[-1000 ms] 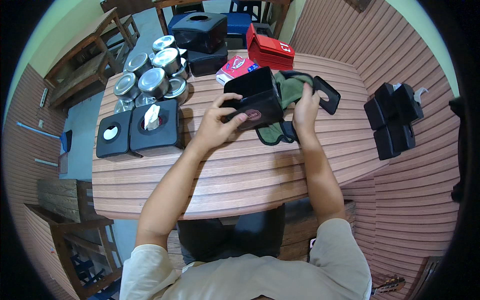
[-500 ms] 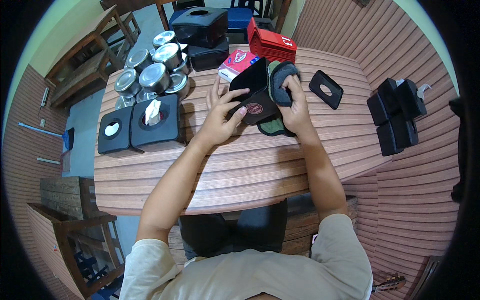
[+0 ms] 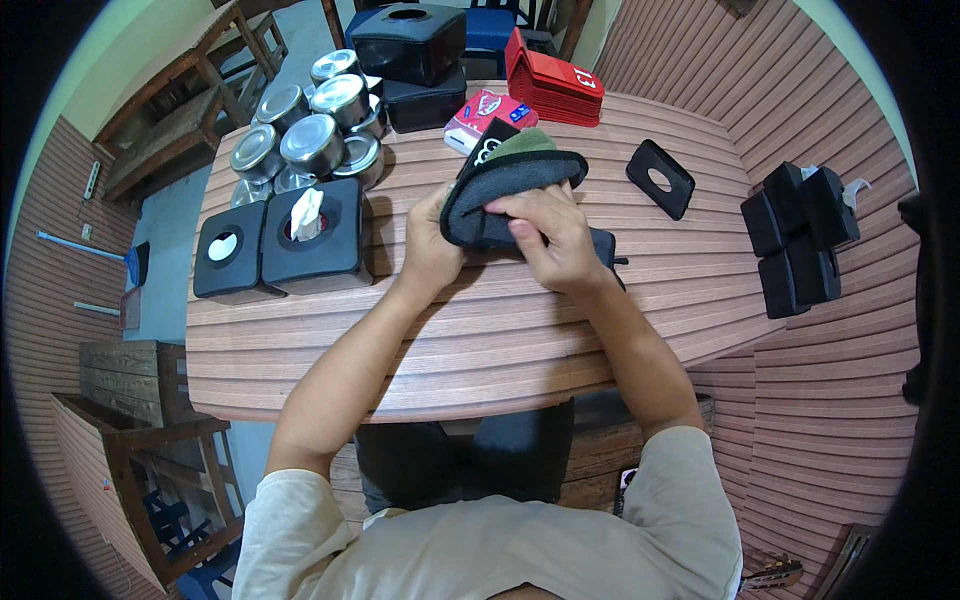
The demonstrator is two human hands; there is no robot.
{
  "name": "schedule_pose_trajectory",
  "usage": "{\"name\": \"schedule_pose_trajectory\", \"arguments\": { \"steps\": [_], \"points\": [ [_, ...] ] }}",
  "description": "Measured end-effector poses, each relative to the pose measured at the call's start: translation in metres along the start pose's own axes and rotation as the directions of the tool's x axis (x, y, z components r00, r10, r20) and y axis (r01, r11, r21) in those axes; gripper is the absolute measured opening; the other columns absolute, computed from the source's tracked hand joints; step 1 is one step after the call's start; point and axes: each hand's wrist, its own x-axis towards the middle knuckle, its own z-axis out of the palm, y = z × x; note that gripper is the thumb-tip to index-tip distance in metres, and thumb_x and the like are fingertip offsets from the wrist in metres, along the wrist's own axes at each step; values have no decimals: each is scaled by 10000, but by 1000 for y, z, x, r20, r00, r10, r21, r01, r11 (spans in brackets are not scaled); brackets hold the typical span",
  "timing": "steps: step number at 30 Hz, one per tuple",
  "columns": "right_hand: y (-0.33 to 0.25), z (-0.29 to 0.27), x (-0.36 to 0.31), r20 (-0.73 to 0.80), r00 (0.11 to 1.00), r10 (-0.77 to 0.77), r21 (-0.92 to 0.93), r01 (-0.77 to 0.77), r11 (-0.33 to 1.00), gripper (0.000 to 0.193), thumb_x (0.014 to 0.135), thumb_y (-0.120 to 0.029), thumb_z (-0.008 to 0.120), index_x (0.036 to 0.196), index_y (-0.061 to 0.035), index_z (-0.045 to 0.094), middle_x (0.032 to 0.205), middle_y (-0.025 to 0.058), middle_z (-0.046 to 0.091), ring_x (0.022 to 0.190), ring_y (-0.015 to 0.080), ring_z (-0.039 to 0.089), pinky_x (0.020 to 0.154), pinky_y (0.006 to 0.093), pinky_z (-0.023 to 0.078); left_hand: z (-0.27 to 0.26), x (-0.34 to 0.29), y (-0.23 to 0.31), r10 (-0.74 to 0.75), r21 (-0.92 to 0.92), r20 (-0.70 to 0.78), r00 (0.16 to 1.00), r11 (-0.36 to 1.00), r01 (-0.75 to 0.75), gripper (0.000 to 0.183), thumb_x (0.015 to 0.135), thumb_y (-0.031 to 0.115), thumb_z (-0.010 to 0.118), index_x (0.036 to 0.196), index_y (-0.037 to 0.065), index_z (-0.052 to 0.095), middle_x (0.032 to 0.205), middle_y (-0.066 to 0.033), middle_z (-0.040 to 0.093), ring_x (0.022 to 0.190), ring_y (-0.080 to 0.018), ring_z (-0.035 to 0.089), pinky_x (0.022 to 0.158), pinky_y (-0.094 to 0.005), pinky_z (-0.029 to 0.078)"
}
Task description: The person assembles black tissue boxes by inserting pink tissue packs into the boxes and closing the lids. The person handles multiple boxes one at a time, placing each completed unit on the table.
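My left hand point(image 3: 432, 242) grips a black open box point(image 3: 497, 131) from its left side, above the table. Most of the box is hidden behind a dark grey and green cloth point(image 3: 515, 172). That cloth is bunched in my right hand point(image 3: 556, 238), whose fingers press it against the box, and part of it hangs down below the wrist. To the right lies a black lid point(image 3: 645, 160) with an oval hole, flat on the table. Just behind the cloth is a red and white tissue pack point(image 3: 488, 112).
Stacked round metal tins point(image 3: 312, 145) stand at the left. Two black tissue boxes point(image 3: 330, 262) sit before them; larger black boxes point(image 3: 410, 50) stand behind. Red folded signs point(image 3: 555, 85) are at the back, more black tissue boxes point(image 3: 785, 210) by the right wall.
The cloth has moved left across the box and now covers most of its front. My right hand has shifted left with it, and my left hand has moved round to the box's side.
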Motion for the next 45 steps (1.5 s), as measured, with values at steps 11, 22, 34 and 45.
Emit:
{"name": "schedule_pose_trajectory", "arguments": {
  "steps": [11, 22, 34, 45],
  "points": [
    [35, -1, 5, -171, 957, 233, -105, -252, 962, 404, 1055, -210, 621, 1414, -37, 685, 1441, 284, 639, 1343, 455, 573, 1174, 510, 403, -8, 2, -7, -61, 74, -25, 998, 995, 63, 614, 1201, 402, 348, 984, -43, 711, 846, -7, 683, 774, -84, 569, 693, -293, 465],
    [-19, 19, 7, 106, 994, 14, -346, 24, 938, 341, 972, -256, 698, 1294, -187, 791, 1444, 60, 696, 1378, 323, 590, 1146, 735, 260, -11, 3, -19, -201, -48, -21, 979, 979, 199, 592, 1208, 414, 339, 1124, -26, 726, 945, -52, 738, 859, -101, 651, 744, -298, 538],
    [24, 5, 17, -104, 986, 127, -226, -148, 963, 365, 1011, -200, 625, 1341, -110, 750, 1398, 173, 700, 1363, 418, 572, 1202, 538, 381, -5, 8, -17, -393, -84, -76, 916, 918, 387, 731, 1200, 495, 276, 993, -54, 713, 861, -58, 702, 773, -126, 592, 742, -312, 494],
    [-5, 5, 12, 64, 989, 136, -338, -107, 935, 389, 1006, -204, 606, 1358, -129, 753, 1538, 123, 625, 1497, 418, 468, 1260, 662, 211, -8, 3, -17, -317, -113, 19, 948, 942, 317, 692, 1206, 473, 271, 1151, -52, 718, 950, -65, 742, 871, -123, 657, 785, -311, 538]
  ]
}}
